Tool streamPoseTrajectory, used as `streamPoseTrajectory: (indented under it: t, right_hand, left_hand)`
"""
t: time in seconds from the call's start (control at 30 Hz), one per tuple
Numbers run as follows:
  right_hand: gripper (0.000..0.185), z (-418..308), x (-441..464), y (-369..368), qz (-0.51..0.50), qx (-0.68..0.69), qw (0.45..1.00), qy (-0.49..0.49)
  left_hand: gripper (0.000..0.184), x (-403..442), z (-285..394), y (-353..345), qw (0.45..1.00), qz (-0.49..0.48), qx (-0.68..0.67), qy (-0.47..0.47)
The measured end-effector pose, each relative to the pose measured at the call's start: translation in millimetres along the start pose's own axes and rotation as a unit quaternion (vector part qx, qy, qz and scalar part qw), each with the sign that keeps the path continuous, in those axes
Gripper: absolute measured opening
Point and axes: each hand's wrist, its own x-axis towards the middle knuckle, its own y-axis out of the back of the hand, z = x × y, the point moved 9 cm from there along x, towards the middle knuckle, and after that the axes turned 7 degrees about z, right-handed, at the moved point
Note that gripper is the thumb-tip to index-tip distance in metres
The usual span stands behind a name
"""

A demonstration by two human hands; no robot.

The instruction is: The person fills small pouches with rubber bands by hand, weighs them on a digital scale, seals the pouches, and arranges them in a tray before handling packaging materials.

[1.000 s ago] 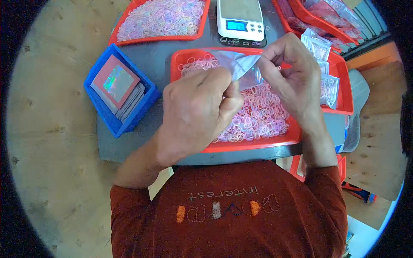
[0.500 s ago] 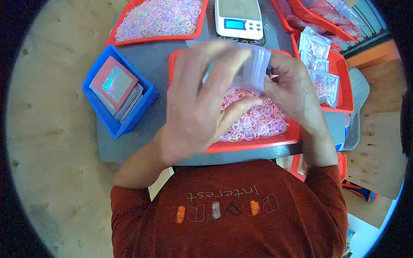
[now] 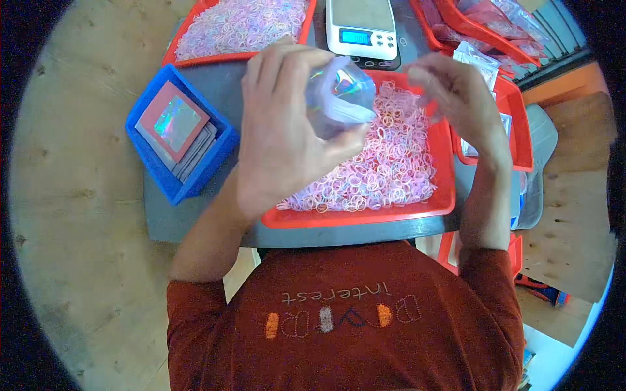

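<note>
If slick, the clear plastic bag (image 3: 344,105) our left hand (image 3: 279,130) grips could slip; we cannot tell if our blurred right hand (image 3: 465,101) is closed.

Grey tbl (image 3: 222,86): red trays (image 3: 365,219), blue box (image 3: 212,163) at L, wht scale (image 3: 355,51) nr back.

White digital scale (image 3: 357,36) across the grey counter (image 3: 189,225) from me — its display glowing blue, slanted red tray (image 3: 479,40) of pinkish bags (image 3: 490,19) beyond, pale wooden floor (image 3: 72,195) marked with dark knots
</note>
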Motion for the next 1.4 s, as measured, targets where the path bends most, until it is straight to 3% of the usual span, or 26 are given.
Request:
streamPoseTrajectory:
  t: [0.1,0.2,0.3,0.5,0.7,0.8,0.9,1.1,1.2,1.3,1.4]
  right_hand:
    - [0.041,4,-4,-8,-0.07,-0.17,0.983,0.015]
    - [0.039,3,-7,-20,-0.022,-0.27,0.951,0.147]
    - [0.036,-1,-7,-38,-0.023,-0.246,0.953,0.175]
    - [0.024,2,-4,-50,-0.081,-0.171,0.974,0.122]
    - [0.023,-20,-10,-17,-0.013,0.01,0.997,0.074]
    - [0.024,-44,-17,-17,0.035,0.035,0.992,0.119]
    - [0.026,-64,-26,-22,0.057,-0.046,0.979,0.19]
    - [0.027,-62,-30,-25,0.043,0.074,0.989,0.119]
    - [0.025,-54,-30,-26,-0.018,0.048,0.989,0.138]
    - [0.021,-45,-25,-22,0.004,0.124,0.991,0.057]
    - [0.024,-27,-12,-9,0.031,0.03,0.999,0.025]
  left_hand:
    - [0.066,1,-6,2,1.0,0.001,-0.003,0.025]
    - [0.067,-1,-9,-4,0.998,-0.035,-0.012,0.046]
    - [0.069,-2,-5,-8,0.997,-0.059,-0.003,0.044]
    - [0.073,-8,-8,-20,0.993,-0.114,0.009,0.039]
    - [0.074,-11,-6,-25,0.992,-0.121,0.016,0.026]
    - [0.073,-14,-6,-29,0.993,-0.117,0.009,0.028]
    - [0.073,-14,-5,-29,0.994,-0.105,0.003,0.026]
    - [0.076,-13,-6,-27,0.996,-0.084,-0.005,0.039]
    - [0.076,-12,-7,-26,0.996,-0.074,-0.014,0.04]
    - [0.076,-11,-8,-25,0.996,-0.074,-0.01,0.044]
    - [0.076,-5,-8,-14,0.996,-0.046,-0.047,0.058]
